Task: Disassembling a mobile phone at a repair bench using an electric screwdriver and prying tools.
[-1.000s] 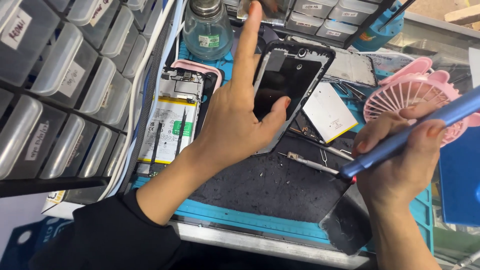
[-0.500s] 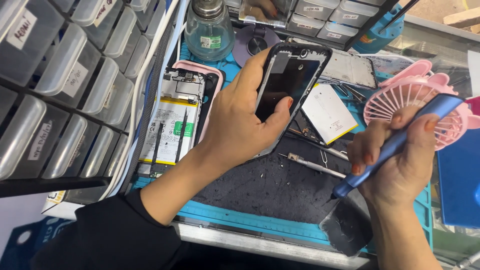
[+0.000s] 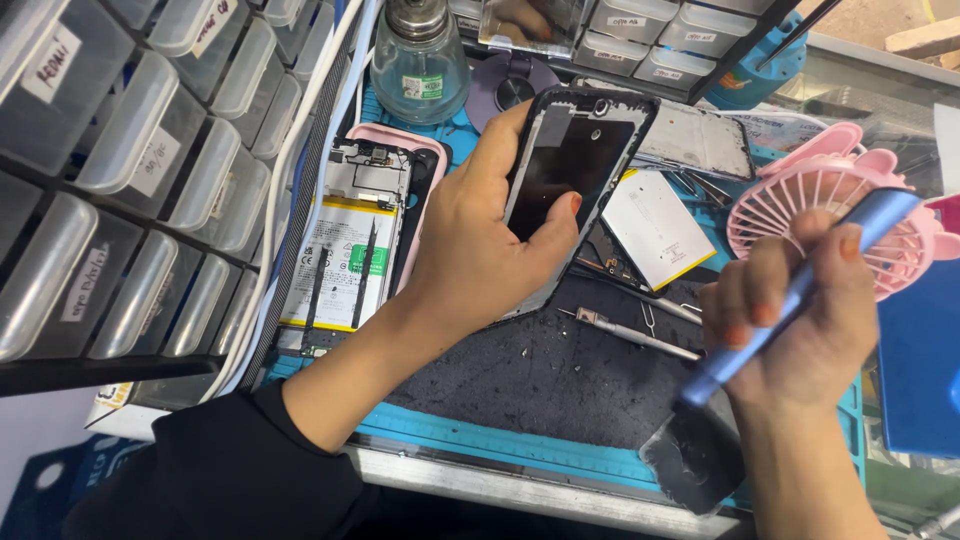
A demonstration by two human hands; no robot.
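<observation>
Head view: white paper labels sit on the grey drawers (image 3: 130, 160) at the left, and a green label is on the glass bottle (image 3: 420, 60). The left hand (image 3: 480, 250) grips a black phone frame (image 3: 575, 170) above the mat, long side pointing up and away. The right hand (image 3: 800, 320) is closed around a blue tool (image 3: 790, 300)
</observation>
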